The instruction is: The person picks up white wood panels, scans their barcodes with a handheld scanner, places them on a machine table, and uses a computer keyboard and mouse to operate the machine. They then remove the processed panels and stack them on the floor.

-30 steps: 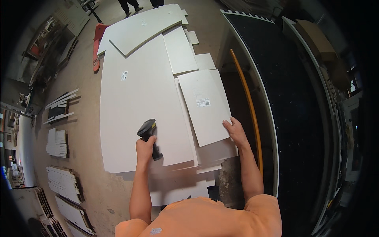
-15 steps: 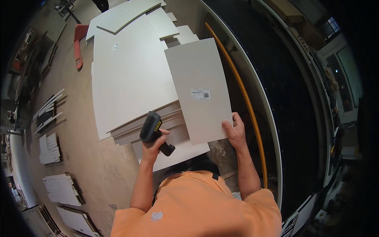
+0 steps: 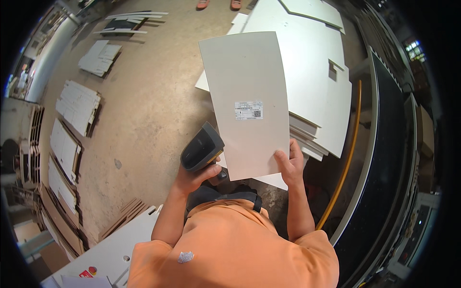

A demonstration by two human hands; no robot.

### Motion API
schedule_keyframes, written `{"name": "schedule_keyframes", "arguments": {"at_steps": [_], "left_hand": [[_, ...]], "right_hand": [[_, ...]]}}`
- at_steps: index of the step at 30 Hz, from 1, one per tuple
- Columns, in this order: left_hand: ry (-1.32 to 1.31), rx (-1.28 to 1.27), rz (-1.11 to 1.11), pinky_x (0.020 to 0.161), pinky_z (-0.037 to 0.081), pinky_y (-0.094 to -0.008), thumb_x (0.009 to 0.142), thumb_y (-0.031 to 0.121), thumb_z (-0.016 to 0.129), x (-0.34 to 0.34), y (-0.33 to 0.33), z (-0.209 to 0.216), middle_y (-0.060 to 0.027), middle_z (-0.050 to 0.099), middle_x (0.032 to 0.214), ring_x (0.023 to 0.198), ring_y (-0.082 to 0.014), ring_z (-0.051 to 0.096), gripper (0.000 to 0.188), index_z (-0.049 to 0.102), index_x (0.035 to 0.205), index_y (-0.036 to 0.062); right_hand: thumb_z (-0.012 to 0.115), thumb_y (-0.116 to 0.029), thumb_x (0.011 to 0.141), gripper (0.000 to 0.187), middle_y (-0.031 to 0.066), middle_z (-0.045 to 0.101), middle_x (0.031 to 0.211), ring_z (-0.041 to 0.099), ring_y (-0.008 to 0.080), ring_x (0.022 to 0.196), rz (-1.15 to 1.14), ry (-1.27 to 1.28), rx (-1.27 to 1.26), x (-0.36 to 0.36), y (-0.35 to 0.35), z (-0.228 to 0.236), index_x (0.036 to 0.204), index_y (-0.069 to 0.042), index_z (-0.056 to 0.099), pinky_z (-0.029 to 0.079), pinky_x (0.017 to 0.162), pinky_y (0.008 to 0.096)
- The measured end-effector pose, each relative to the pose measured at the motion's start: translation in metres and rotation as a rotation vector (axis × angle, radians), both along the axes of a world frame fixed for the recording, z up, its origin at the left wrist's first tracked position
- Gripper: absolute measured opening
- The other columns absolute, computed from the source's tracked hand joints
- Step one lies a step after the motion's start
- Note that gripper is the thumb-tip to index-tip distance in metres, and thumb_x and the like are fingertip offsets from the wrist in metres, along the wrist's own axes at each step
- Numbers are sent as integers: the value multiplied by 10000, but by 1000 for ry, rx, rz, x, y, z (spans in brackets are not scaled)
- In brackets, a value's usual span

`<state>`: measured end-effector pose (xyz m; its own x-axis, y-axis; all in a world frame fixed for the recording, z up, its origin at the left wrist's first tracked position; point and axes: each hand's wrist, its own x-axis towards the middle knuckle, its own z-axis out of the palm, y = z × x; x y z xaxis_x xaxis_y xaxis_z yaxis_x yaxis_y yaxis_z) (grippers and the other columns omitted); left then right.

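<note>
My right hand (image 3: 290,164) grips the near right corner of a white rectangular panel (image 3: 245,72) and holds it lifted in front of me. A small printed label (image 3: 248,110) sits near the panel's middle. My left hand (image 3: 193,178) is closed on a dark grey handheld scanner (image 3: 201,147), held just left of the panel's near edge with its head pointing toward the panel. Below and right of the lifted panel lies a stack of white panels (image 3: 317,91).
Piles of white boards (image 3: 77,103) lie on the concrete floor at the left. A dark machine bed (image 3: 389,153) with an orange hose (image 3: 349,158) runs along the right. A white surface (image 3: 113,247) is at lower left. Another person's feet (image 3: 218,4) show at top.
My right hand has lifted the panel off the stack and swung it left in front of me. The scanner in my left hand has come up beside it, and my view has turned left.
</note>
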<state>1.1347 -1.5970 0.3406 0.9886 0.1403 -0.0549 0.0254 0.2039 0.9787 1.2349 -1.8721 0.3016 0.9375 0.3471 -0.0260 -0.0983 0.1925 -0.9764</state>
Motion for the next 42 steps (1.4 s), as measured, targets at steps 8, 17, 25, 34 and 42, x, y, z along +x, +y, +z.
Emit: {"name": "schedule_keyframes", "arguments": {"at_steps": [8,17,25,34,42], "left_hand": [[-27,31,352,824,519,-298,769,88,797,-102,175,2,-22,688,994,924,-124,633,388,667,1129,22],[-123,34,766,831,492,-290,786,62,771,-232,364,13,-10,657,983,920,-106,600,324,659,1088,36],[24,-253,765,788,478,-296,780,101,750,-267,519,-51,-29,669,910,859,-128,606,256,666,1014,37],[277,-809,1499,515,445,-258,863,388,645,-304,699,-58,-39,627,770,608,-120,562,316,633,852,72],[208,-883,1727,503,435,-289,855,450,637,-398,817,-80,-19,593,775,539,-142,523,358,636,855,92]], "right_hand": [[675,-198,959,235,-2,601,895,517,43,794,368,-110,-51,-4,238,-1,1031,-35,521,426,702,210],[670,-229,962,260,6,609,881,516,40,775,763,-48,-28,-67,533,-1,1035,-22,531,426,679,219],[605,-178,968,319,72,664,1003,594,118,874,1222,64,-274,-100,772,-40,1186,55,589,466,789,257],[589,-281,956,332,72,671,859,611,143,650,1672,631,-594,-156,1048,-60,1106,12,633,474,534,260],[571,-238,968,448,91,667,985,652,184,625,1858,699,-625,-271,1219,-73,1349,-12,504,497,536,283]]}}
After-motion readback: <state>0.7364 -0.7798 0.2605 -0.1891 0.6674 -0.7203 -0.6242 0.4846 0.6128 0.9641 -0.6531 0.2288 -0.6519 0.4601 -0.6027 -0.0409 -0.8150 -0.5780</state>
